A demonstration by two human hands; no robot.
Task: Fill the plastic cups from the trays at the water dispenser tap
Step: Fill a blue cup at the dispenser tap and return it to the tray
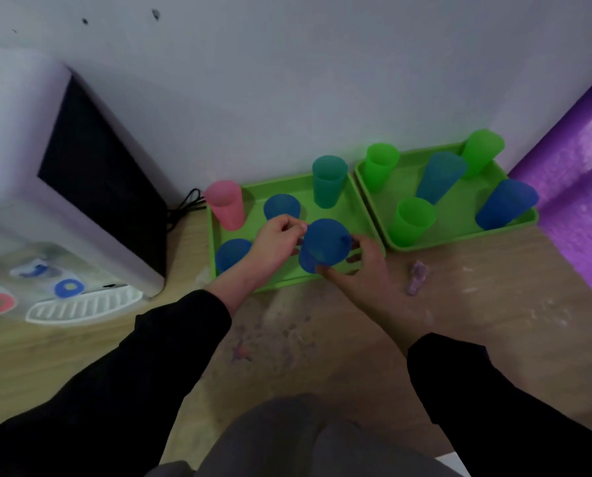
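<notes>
Blue cup point(325, 244) over left tray point(363, 215) front, right hand point(360, 273) gripping its lower wall; left hand point(277, 241) pinched at rim, contact unclear. Thin plastic, likely light, squashy: hold mid-wall. Left tray five cups, right tray point(459, 218) five. Dispenser point(64, 201) far left

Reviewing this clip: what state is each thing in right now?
Blue cup: held by both hands over left tray.
Left hand: pinching at cup's rim.
Right hand: grip around cup.
Pink cup: upright, left tray.
Right tray: five cups standing.
Dispenser: no cup under taps.
</notes>
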